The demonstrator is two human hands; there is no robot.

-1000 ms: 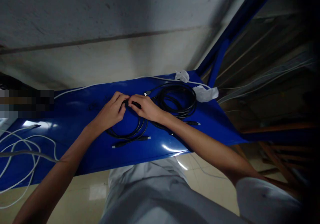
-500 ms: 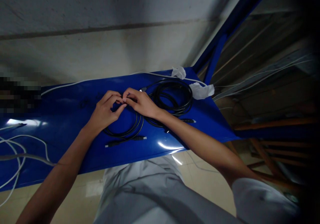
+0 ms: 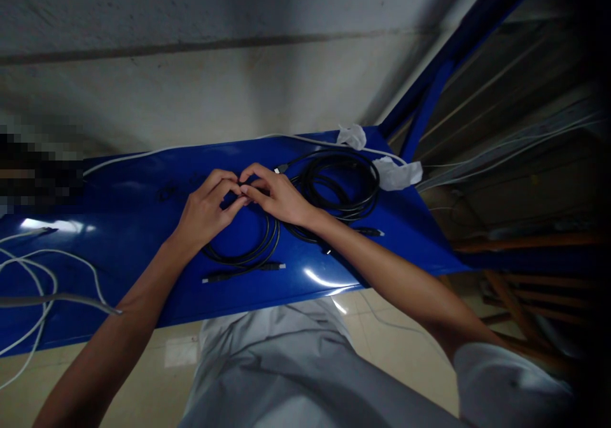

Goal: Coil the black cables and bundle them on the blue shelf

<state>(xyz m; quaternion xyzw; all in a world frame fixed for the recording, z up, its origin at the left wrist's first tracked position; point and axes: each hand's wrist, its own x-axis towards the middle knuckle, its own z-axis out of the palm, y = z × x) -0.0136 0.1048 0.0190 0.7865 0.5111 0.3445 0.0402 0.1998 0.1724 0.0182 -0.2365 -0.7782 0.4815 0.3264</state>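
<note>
A small coil of black cable [image 3: 243, 259] lies on the blue table, its two plug ends at the front edge of the loop. At the top of this coil my left hand [image 3: 210, 208] is closed, thumb and fingers pinching the cable. My right hand [image 3: 274, 195] meets it there, also closed, with its fingertips pressed against the left ones. A bit of dark material shows between the fingertips; any small tie there is too hidden to make out. Right of my hands rests a larger coil of black cable [image 3: 341, 183], partly behind my right wrist.
The narrow blue table [image 3: 143, 224] runs along a wall. White cables [image 3: 41, 275] lie loose at the left, and a white cord [image 3: 191, 148] follows the back edge. Crumpled white pieces [image 3: 396, 173] sit at the right end, near a blue frame post [image 3: 427, 106].
The view has shifted slightly, so everything sits a little further right. Both hands stay together at the top of the small coil, with only small finger movements.
</note>
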